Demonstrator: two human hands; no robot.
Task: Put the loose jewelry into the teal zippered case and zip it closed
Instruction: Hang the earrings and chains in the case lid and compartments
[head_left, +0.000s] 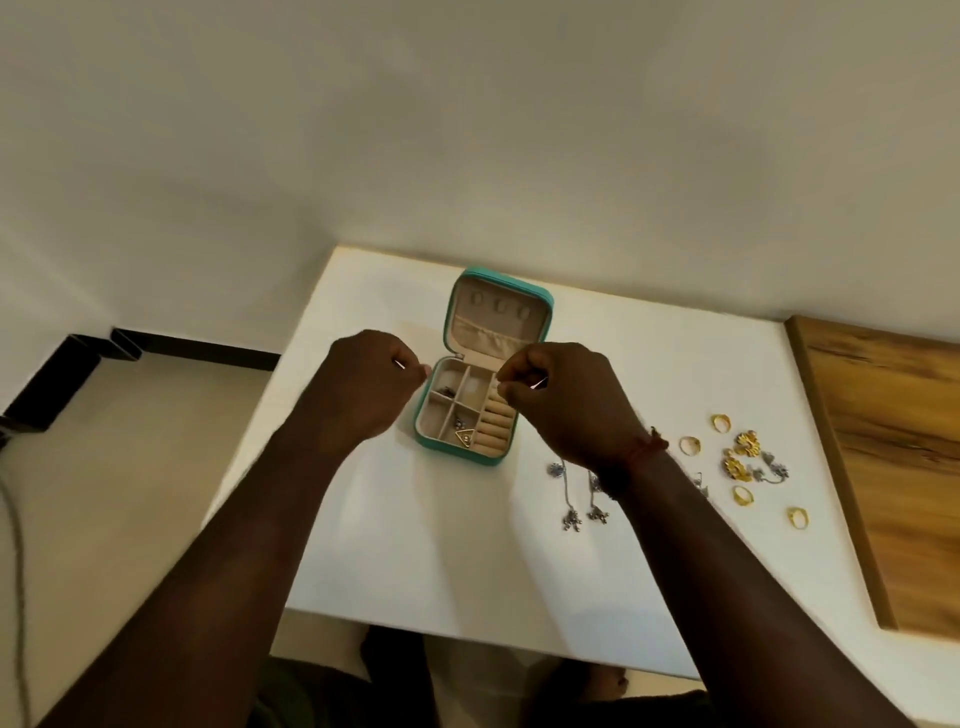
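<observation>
The teal zippered case (434, 446) lies open on the white table (467, 545), lid tipped back. Its beige tray holds a gold triangle pendant (465, 436) and a small dark piece (445, 391) in separate compartments. My left hand (363, 387) hovers at the case's left edge, fingers pinched on a thin metal piece. My right hand (566, 400) hovers over the case's right side, pinched on another thin piece; whether a chain links them I cannot tell. Right of the case lie loose silver earrings (571, 517), gold rings (690, 445) and gold flower pieces (737, 457).
A wooden board (893, 467) covers the table's right end. The wall runs just behind the case. The table's left edge drops to the floor, where a black frame (62, 374) and a cable (15, 545) lie. My knees show under the front edge.
</observation>
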